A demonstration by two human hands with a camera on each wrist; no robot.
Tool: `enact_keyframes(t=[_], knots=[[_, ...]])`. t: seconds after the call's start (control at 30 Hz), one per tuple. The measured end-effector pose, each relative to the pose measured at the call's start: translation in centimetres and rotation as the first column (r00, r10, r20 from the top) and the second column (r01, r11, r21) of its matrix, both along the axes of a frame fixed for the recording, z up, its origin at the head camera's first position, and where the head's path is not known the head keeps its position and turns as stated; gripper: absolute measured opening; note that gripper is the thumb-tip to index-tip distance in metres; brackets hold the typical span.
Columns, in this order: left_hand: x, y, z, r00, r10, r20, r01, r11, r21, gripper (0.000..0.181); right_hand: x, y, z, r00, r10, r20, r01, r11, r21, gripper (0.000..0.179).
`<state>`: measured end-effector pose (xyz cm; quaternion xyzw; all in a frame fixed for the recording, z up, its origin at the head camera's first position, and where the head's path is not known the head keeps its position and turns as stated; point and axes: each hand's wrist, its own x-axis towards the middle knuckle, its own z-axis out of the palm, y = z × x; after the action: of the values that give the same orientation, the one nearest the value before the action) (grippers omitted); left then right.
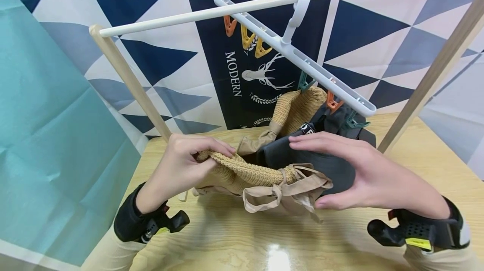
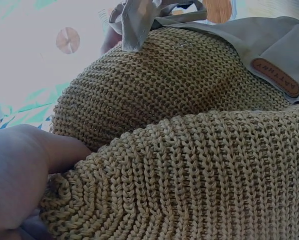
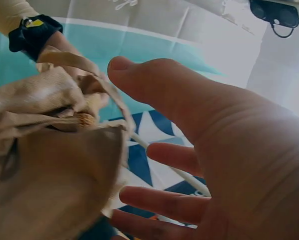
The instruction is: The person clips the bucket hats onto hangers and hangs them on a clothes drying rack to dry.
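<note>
A tan knitted sun hat (image 1: 249,172) with a beige cloth brim is in my left hand (image 1: 189,157), folded over at the knitted part. Thumb and fingers pinch that knitted edge, as the left wrist view shows up close. Its cloth bow (image 1: 277,193) hangs at the front, and a brown label (image 2: 277,77) sits on the cloth. My right hand (image 1: 351,166) is just right of the bow, thumb and fingers spread apart around air. In the right wrist view the cloth brim (image 3: 54,170) lies left of those fingers. The hat's underside is hidden.
A white rail (image 1: 159,21) on wooden posts carries a pale clip hanger (image 1: 287,48), tilted down rightward, with several coloured clips. Behind the hands hang a dark hat (image 1: 276,151) and another tan knitted piece (image 1: 302,113). The wooden table (image 1: 227,237) lies below.
</note>
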<state>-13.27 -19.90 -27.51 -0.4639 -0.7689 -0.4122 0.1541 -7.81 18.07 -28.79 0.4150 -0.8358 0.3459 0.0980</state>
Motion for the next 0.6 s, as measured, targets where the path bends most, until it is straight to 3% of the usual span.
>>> enact_keyframes(t=[0.2,0.4,0.6], knots=[[0.0,0.9,-0.1,1.0,-0.002,0.017,0.002,1.0,-0.019,0.046,-0.3,-0.8,-0.7,1.0,0.015,-0.011,-0.016,1.0,-0.024,0.097],[0.1,1.9,-0.1,0.999,0.006,0.035,-0.006,1.0,-0.014,0.044,-0.2,-1.7,-1.2,0.998,-0.031,0.049,0.032,0.999,-0.024,0.098],[0.1,2.2,-0.1,0.998,0.043,0.05,-0.044,0.999,0.015,0.043,-0.5,-2.4,-1.5,0.996,-0.016,0.088,0.018,0.999,-0.028,0.087]])
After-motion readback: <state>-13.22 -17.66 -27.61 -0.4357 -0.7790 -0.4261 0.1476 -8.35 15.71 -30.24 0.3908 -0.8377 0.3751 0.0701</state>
